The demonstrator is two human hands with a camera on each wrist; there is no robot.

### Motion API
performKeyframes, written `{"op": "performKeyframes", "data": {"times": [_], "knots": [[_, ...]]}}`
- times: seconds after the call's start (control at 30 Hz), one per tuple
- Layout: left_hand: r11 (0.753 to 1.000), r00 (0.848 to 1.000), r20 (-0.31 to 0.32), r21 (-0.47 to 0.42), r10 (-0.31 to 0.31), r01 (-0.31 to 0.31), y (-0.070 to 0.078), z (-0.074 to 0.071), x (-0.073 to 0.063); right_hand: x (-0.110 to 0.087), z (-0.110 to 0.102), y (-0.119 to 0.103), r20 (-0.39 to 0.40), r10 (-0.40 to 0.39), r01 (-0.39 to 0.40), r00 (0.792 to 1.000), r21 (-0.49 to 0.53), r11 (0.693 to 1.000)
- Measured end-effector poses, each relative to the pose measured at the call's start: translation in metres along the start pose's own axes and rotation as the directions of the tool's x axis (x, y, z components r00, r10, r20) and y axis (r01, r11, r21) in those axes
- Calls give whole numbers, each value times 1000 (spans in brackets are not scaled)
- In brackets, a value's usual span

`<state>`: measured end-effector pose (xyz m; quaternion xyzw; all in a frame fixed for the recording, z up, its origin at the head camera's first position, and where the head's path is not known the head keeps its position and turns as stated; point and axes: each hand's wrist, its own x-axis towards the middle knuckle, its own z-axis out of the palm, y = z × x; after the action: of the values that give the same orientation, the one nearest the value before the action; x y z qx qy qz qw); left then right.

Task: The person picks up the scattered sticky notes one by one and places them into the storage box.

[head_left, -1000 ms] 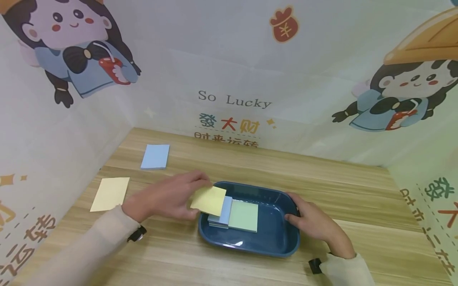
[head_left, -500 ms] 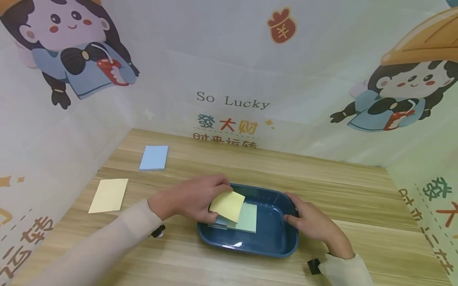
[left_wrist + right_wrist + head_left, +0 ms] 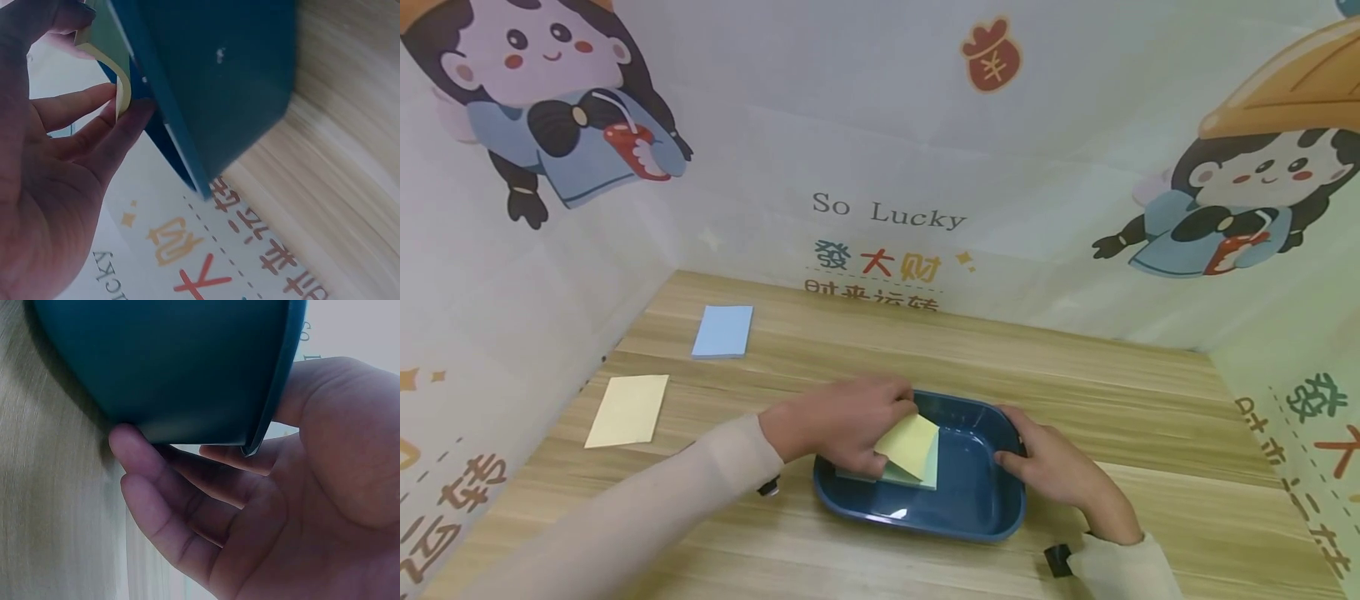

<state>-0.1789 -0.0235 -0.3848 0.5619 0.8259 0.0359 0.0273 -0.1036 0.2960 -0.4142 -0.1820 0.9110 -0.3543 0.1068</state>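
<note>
In the head view my left hand pinches a yellow sticky-note pad between thumb and fingers, inside the dark blue tray. The pad is tilted above a green sticky-note pad that lies on the tray floor. From the left wrist, the yellow pad looks bent in a curve, with fingertips on its edge. My right hand grips the tray's right end, thumb over the rim. In the right wrist view, fingers reach along the tray's outer wall. My left hand hides the tray's left part.
On the wooden table, a blue sticky-note pad lies at the back left. A pale yellow pad lies nearer, at the left. Printed cloth walls rise behind and on both sides.
My left hand has carried the yellow pad rightward and down in the tray, from over the blue pads to over the green one. The blue pads there are now covered. My right hand stays put.
</note>
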Motion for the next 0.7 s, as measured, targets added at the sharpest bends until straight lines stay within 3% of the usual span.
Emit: {"op": "performKeyframes", "data": {"times": [0.27,0.7], "knots": [[998,994,98,49,-52,47,8,0,18,0,1,1,-4,-1,1,1000,-4,1000],[985,965,235,153,-114,79,15,0,35,0,1,0,-14,10,-11,1000,-25,1000]]}}
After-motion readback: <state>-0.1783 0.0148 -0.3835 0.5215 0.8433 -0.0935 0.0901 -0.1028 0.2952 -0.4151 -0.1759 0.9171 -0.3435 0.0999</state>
